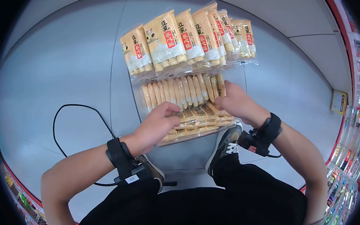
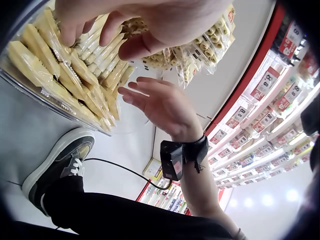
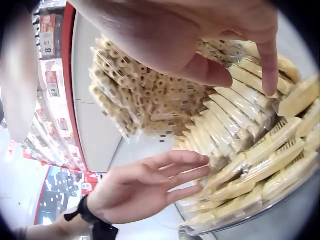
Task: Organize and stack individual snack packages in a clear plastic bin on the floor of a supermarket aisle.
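Observation:
A clear plastic bin point(image 1: 140, 108) on the floor holds snack packets of rolled pastry. Across its middle runs a row of upright packets point(image 1: 178, 92), while flat-lying packets point(image 1: 201, 118) fill the near side. My left hand point(image 1: 160, 124) is over the near left part, fingers relaxed and holding nothing; the right wrist view shows this left hand point(image 3: 150, 187) with its fingers extended beside the row. At the row's right end is my right hand point(image 1: 235, 101), fingertips right at the last packets. Its fingers look loosely extended in the left wrist view, where the right hand point(image 2: 162, 107) shows palm inward.
Larger bags of rolls point(image 1: 167, 39) stand bunched at the bin's far side. My shoes point(image 1: 223, 147) flank its near edge. A black cable point(image 1: 53, 124) loops over the floor at left. Store shelves with price tags point(image 2: 267, 82) line the right side.

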`<action>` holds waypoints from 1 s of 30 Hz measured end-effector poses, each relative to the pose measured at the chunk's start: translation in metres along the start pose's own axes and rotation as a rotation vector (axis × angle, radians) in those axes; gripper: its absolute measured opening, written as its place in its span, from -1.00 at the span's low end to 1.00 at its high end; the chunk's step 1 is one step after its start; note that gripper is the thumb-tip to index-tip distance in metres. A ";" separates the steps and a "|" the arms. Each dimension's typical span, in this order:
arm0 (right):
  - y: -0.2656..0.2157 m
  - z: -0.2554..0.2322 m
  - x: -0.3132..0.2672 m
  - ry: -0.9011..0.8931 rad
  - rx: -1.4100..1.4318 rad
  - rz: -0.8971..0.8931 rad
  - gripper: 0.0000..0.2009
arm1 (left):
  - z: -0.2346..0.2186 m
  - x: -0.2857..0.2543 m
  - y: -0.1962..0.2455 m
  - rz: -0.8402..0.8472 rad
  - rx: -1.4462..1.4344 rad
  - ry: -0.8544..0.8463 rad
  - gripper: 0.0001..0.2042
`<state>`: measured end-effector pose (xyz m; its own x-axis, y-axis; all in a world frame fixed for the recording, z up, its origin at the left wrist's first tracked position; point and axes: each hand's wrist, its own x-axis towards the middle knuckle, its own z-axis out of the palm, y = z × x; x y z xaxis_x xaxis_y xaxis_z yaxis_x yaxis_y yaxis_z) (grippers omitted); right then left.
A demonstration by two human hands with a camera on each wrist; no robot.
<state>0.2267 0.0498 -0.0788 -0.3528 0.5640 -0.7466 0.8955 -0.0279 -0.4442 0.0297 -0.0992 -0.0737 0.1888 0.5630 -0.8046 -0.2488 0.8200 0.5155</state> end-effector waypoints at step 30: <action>0.000 0.029 0.028 0.221 -0.698 -0.230 -0.53 | -0.002 0.001 0.001 0.015 0.092 -0.101 -0.81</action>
<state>0.2086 0.0413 -0.1139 -0.5541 0.6468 -0.5241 0.7958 0.5963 -0.1054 0.0277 -0.0980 -0.0746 0.2819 0.5787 -0.7653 -0.1653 0.8150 0.5554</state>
